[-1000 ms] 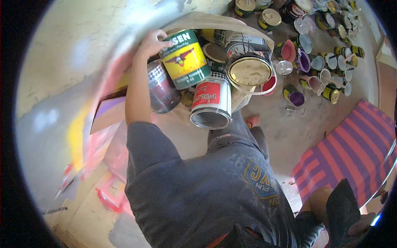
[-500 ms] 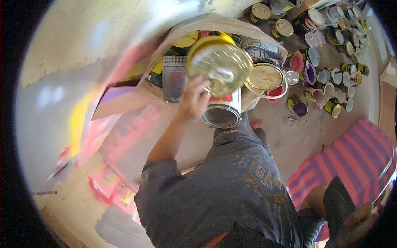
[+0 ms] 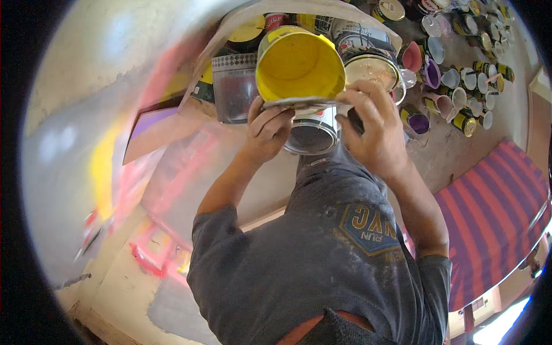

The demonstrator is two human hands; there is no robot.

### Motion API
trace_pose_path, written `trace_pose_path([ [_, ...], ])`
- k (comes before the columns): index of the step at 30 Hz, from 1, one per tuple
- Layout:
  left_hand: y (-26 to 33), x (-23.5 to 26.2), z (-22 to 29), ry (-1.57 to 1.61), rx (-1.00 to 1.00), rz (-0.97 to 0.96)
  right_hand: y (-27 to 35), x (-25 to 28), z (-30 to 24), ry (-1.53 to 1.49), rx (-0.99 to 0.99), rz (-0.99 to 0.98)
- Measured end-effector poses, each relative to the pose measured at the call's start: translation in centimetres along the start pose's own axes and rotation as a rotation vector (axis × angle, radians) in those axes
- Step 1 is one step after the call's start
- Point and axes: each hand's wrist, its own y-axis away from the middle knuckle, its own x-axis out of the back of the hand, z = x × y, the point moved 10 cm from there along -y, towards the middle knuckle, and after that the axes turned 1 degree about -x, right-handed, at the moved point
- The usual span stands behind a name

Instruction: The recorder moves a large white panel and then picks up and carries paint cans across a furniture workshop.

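Note:
A round metal lid (image 3: 307, 102), seen nearly edge-on, is gripped at its two sides in front of a paint can (image 3: 302, 63) with a yellow inside. My left hand (image 3: 268, 133) has its fingers closed round the lid's left rim. On the other side my right hand (image 3: 376, 131) pinches the right rim, fingers bent over it. Just below the lid lies a white can (image 3: 313, 138) with a dark, round end facing me. A pale-topped can (image 3: 374, 73) sits close to my right hand. The lid hides the lower edge of the yellow opening.
Beside the yellow can stands a grey container (image 3: 236, 86) with a checkered band. Several pots and cups, one of them purple (image 3: 432, 73), crowd the floor at the far right. A striped cloth (image 3: 494, 224) covers something at the right. A paint-smeared wall (image 3: 75, 126) rises on the left.
The lid, flat over the can before with only my left hand on it, is now tilted edge-on nearer me, baring the yellow inside. My right hand has come up and taken its right rim.

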Motion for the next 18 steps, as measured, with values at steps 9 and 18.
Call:
trace_pose_path([
  [9, 0.5, -1.5, -1.5, -0.001, 0.101, 0.003, 2.7, -2.8, -0.1, 0.114, -0.067, -0.142],
  [18, 0.1, -1.8, -2.1, -0.087, 0.094, 0.007, 4.4, -3.0, 1.8, 0.023, -0.150, -0.255],
])
